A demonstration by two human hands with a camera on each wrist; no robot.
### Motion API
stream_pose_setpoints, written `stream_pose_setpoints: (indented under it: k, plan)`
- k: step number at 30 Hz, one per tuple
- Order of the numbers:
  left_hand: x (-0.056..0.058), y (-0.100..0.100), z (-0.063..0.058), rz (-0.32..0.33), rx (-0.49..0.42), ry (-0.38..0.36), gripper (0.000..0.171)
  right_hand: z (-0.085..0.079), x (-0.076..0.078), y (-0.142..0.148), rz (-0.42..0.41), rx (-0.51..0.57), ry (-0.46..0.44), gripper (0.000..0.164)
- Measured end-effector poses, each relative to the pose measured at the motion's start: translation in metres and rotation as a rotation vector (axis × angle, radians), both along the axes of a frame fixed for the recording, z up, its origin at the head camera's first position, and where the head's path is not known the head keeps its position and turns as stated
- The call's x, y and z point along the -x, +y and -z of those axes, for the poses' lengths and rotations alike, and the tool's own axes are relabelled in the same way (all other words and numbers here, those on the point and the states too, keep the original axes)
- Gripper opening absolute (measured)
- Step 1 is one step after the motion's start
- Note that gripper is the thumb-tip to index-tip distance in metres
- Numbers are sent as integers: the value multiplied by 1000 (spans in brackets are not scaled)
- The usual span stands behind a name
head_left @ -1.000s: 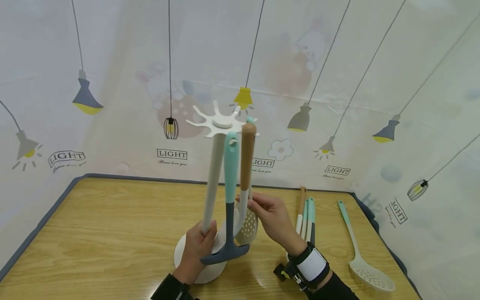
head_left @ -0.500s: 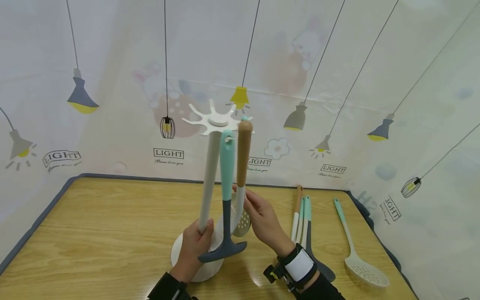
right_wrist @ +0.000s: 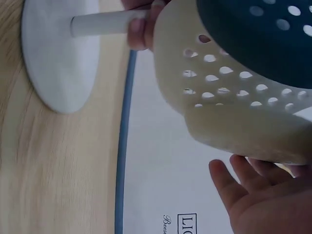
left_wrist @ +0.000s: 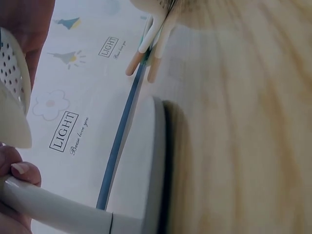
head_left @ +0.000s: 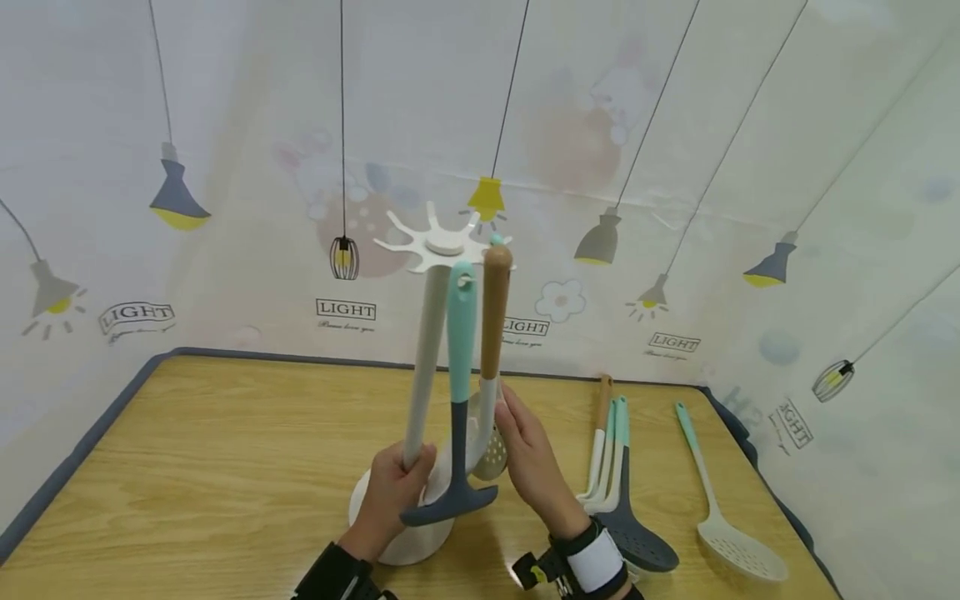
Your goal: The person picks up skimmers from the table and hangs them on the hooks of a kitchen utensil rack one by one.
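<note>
My left hand (head_left: 392, 496) grips the pole of a white utensil stand (head_left: 426, 358), which has hook arms at its top and a round base. Hanging from it are a teal-handled utensil (head_left: 461, 333) with a dark, holed head, a wooden-handled utensil (head_left: 495, 312) with a white neck, and a cream slotted skimmer (head_left: 492, 458) behind them. My right hand (head_left: 536, 462) is beside the skimmer, its fingertips partly hidden behind the hanging utensils in the head view. In the right wrist view its fingers (right_wrist: 225, 180) extend loosely toward the edge of a cream utensil head (right_wrist: 248, 129).
Right of the stand, a wooden-handled utensil (head_left: 603, 404) lies in a group with teal-handled ones, including a dark slotted turner (head_left: 641, 542). Farther right lies a cream slotted spoon (head_left: 738, 546). A patterned cloth (head_left: 247, 167) rises behind the wooden table (head_left: 225, 467).
My right hand has left its pinch near the skimmer's neck, lowered slightly, and its fingers have straightened. The skimmer has shifted inward behind the other utensils. My left hand keeps its grip.
</note>
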State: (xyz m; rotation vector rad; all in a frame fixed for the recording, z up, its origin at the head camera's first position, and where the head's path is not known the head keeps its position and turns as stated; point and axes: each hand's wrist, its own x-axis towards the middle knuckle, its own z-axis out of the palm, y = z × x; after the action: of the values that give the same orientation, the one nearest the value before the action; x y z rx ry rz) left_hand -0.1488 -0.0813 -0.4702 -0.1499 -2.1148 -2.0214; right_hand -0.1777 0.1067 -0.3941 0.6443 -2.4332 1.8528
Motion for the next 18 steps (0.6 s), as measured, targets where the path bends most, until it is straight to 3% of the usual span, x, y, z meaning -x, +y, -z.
stream_pose_setpoints:
  k: [7,15,18]
  plan:
    - [7,-9,5,110,37,41,39,4,-11,8,79,108,-103,55]
    - [23,-25,4,490,-44,28,28,5,-19,16,177,157,-132,54]
    - [29,-30,3,597,-59,12,27,7,-19,19,178,166,-135,54]
